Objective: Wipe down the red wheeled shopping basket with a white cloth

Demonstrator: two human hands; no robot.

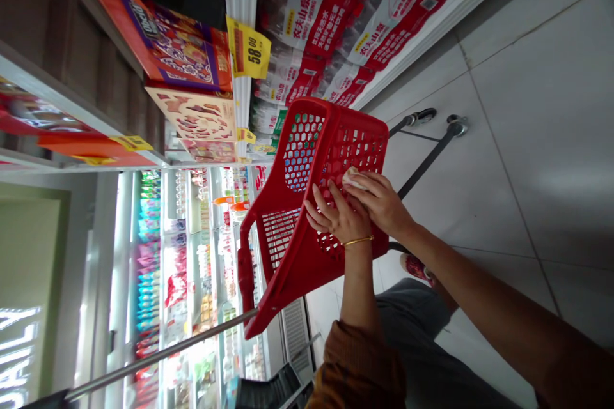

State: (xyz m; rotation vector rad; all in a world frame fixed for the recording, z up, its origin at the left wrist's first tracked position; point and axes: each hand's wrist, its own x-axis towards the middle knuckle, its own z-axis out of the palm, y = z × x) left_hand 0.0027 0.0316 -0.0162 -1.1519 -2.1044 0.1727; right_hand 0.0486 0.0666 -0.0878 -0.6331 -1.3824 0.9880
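Note:
My right hand (378, 198) is closed on a small white wad (352, 176), which looks like a tissue or cloth. It presses this against the side of a red plastic shopping cart basket (292, 249) with round holes. My left hand (345, 217), with a gold bracelet at the wrist, lies beside the right one, its fingers spread over the basket. The two hands touch or overlap near the base of the fingers. Dark metal legs with casters (455, 126) carry the basket. The view is turned sideways, so the cart's handle (245, 268) points left.
Shrink-wrapped packs of bottled water (330, 6) line the low shelf beside the cart. Boxed goods (177, 45) and a yellow price tag (250, 50) are above. Lit shelves of packaged goods (192, 281) stand beyond. A metal pole (163, 353) crosses in front. Tiled floor (542, 140) lies right.

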